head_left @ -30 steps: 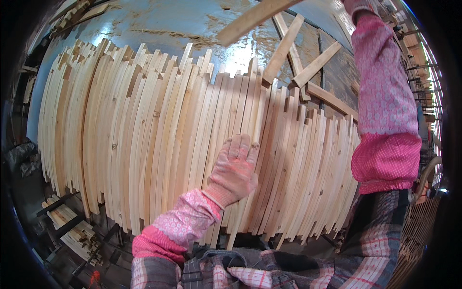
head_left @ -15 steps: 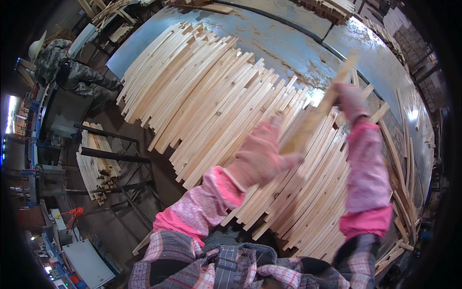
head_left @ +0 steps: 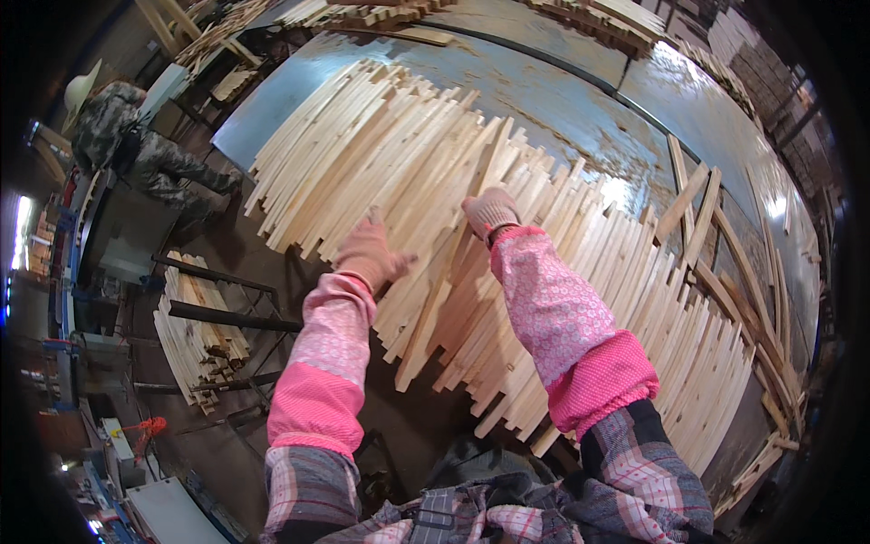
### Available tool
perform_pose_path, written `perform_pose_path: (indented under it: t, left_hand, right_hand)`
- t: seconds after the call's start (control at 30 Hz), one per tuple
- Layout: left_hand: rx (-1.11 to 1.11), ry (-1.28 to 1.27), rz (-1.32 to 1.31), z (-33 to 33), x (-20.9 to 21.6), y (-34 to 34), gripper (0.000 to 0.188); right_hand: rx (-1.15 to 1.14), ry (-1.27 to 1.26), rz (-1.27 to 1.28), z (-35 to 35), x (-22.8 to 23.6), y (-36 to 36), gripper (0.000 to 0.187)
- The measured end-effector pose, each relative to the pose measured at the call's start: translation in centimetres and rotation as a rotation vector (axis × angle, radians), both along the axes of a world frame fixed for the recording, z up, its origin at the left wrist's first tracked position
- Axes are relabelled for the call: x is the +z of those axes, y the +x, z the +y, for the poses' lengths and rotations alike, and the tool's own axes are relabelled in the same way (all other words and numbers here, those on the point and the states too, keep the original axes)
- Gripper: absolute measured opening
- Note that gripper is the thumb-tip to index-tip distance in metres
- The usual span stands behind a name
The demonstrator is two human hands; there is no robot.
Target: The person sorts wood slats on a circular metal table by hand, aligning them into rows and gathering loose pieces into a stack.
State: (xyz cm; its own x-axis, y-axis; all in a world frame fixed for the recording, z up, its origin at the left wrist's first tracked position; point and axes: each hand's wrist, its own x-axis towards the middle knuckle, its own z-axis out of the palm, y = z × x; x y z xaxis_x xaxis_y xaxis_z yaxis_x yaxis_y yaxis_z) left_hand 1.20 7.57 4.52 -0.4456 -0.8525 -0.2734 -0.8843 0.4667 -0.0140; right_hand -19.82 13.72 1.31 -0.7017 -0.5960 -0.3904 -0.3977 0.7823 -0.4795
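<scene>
A broad row of pale wooden strips (head_left: 598,281) lies side by side on the metal table. My right hand (head_left: 492,209), in a knit glove, is closed around one wooden strip (head_left: 438,295) that lies at a slant across the others, its near end jutting past the row's front edge. To the left of that strip, my gloved left hand (head_left: 367,257) hovers at or just over the row, thumb spread from the fingers. Nothing shows in its grasp; whether it touches the strips I cannot tell. Pink sleeve covers are on both forearms.
The blue-grey metal table (head_left: 535,95) carries scattered sawdust. Several loose strips (head_left: 702,213) lie crisscrossed at the right. On the left, more strips (head_left: 195,317) rest on a black metal rack (head_left: 231,313). A person in camouflage (head_left: 136,145) works at the far left.
My right hand has moved left and down, bringing the strip from the right side onto the row's middle. My left hand has shifted left, off the strip. The view has turned slightly.
</scene>
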Motion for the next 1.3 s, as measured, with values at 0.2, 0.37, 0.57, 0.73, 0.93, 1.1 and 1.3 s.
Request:
perform_pose_path:
  t: [0.2, 0.37, 0.57, 0.73, 0.93, 1.1, 1.3]
  left_hand:
    - [0.073, 0.151, 0.069, -3.3, -2.2, 1.5, 0.094]
    - [0.065, 0.166, 0.282, -3.9, -3.7, 4.1, 0.053]
    - [0.021, 0.001, 0.256, -1.2, -4.2, 1.6, 0.045]
    - [0.057, 0.022, 0.293, 2.4, -5.5, 2.7, 0.064]
    - [0.084, 0.105, 0.544, 0.7, -8.3, 1.8, 0.059]
    - [0.231, 0.615, 0.710, 9.7, -2.1, 0.7, 0.055]
    - [0.020, 0.384, 0.570, 19.1, -2.2, -0.8, 0.074]
  right_hand:
    - [-0.039, 0.058, -0.079, -1.7, -1.9, -1.3, 0.048]
    - [-0.017, -0.053, -0.043, -2.7, -1.9, 0.4, 0.036]
    - [0.351, 0.181, 0.151, -6.8, -2.4, 0.0, 0.037]
    - [0.227, -0.007, -0.176, -6.0, -2.0, 4.2, 0.036]
    - [0.538, -0.151, -0.021, -0.2, -2.8, 3.0, 0.038]
    - [-0.113, -0.429, -0.766, 13.2, 2.4, 3.3, 0.047]
    - [-0.103, -0.153, -0.505, 17.4, 0.1, 5.2, 0.056]
